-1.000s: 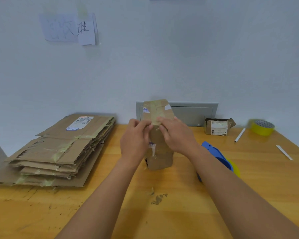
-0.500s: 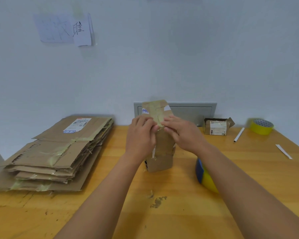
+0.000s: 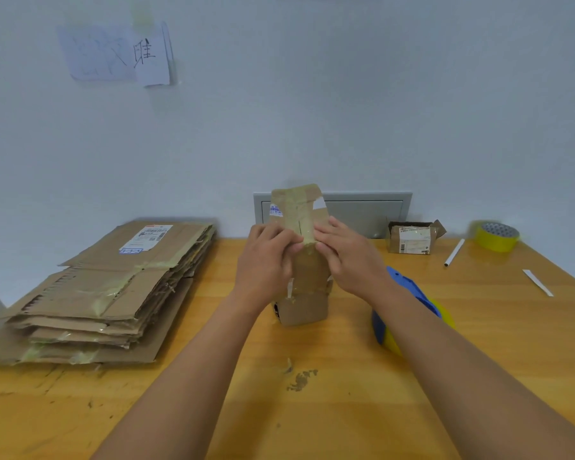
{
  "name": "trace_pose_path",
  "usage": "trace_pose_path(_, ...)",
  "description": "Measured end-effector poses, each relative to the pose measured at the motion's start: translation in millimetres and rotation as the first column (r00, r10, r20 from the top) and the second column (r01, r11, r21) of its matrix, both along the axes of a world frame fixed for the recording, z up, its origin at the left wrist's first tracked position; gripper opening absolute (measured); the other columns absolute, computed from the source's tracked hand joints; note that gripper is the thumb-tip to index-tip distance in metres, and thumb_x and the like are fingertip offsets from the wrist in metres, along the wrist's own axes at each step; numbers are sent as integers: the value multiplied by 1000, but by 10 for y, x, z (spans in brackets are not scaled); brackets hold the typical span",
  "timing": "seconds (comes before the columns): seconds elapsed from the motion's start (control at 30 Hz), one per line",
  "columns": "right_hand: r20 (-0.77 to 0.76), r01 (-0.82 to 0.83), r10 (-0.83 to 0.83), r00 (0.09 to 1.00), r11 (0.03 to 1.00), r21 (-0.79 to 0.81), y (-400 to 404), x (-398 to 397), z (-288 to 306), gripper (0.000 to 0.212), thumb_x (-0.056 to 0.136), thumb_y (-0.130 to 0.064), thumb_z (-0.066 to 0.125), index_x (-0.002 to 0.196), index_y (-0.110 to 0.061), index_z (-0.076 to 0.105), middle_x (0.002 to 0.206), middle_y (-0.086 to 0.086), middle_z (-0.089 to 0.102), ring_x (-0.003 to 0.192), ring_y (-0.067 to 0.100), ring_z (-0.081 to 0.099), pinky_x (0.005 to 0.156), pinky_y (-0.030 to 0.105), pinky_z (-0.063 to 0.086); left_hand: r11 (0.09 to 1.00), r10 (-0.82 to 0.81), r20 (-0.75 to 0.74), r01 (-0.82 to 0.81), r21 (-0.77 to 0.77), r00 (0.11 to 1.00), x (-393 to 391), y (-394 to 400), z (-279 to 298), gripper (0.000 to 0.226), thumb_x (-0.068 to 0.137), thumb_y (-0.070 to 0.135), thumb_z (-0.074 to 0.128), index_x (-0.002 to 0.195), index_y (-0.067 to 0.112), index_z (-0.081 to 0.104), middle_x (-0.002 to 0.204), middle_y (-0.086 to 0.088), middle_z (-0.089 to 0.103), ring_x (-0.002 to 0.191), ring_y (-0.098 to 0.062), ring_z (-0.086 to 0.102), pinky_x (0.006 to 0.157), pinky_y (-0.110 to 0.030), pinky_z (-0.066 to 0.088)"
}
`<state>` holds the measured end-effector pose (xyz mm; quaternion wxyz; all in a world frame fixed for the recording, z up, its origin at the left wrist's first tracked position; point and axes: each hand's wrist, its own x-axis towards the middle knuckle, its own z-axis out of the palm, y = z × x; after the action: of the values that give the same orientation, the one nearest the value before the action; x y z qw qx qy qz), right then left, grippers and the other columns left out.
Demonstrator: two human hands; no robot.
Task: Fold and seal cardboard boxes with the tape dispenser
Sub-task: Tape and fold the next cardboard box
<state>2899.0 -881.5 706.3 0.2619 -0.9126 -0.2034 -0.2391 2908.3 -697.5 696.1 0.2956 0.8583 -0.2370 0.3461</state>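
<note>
A small flattened cardboard box [image 3: 304,283], brown with old tape and white labels, stands on end on the wooden table [image 3: 346,410] at the centre. My left hand [image 3: 266,263] grips its left side and my right hand [image 3: 349,257] grips its right side, fingertips pinching the cardboard near the middle. The box's upper flap sticks up above both hands. The blue tape dispenser [image 3: 409,303] with a yellow roll lies on the table right of the box, partly hidden behind my right forearm.
A stack of flattened cardboard boxes [image 3: 113,293] fills the table's left side. At the back right sit a small folded box [image 3: 412,239], a white stick [image 3: 453,252], a yellow tape roll [image 3: 497,235] and a white strip [image 3: 538,282]. The wall stands just behind.
Both hands rose a little on the box and drew closer together around its middle. The dispenser is seen from a slightly different angle as the view shifted.
</note>
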Motion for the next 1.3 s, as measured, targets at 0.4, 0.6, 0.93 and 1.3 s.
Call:
trace_pose_path(0.4, -486, 145, 138, 863, 854, 500, 84, -203, 229, 40, 96, -52, 54, 133, -36, 53, 118, -14, 63, 106, 10, 59, 95, 44, 53, 959, -11, -293, -72, -273, 956, -293, -80, 254, 44, 90, 55, 61, 125, 29, 57, 142, 5, 29, 133, -16, 28, 106, -23, 30)
trace_pose_path(0.6, -344, 24, 231, 910, 799, 601, 49, -314, 178, 68, 90, -31, 73, 146, -33, 36, 127, -17, 56, 109, 2, 61, 87, 25, 53, 892, -227, -560, -61, -448, 797, -122, 30, 403, 66, 69, 49, 82, 125, 35, 49, 120, 5, 63, 103, -14, 66, 89, -43, 57)
trace_pose_path(0.93, -209, 70, 46, 977, 855, 514, 90, -303, 221, 118, 74, -65, 72, 154, -44, -12, 160, -1, 25, 140, 16, 35, 108, 41, 42, 955, 92, -357, -184, -233, 929, -305, -72, 86, 53, 86, 38, 74, 122, 16, 42, 116, 1, 43, 95, -14, 53, 78, -31, 50)
trace_pose_path(1.3, -57, 217, -210, 976, 956, 196, 162, -254, -5, 50, 92, -40, 67, 135, -21, 52, 153, 0, 33, 123, 22, 49, 86, 36, 49, 980, 94, -417, -156, -119, 904, -239, -104, -243, 87, 82, 62, 66, 149, 23, 26, 139, 4, 42, 95, -11, 61, 75, -33, 52)
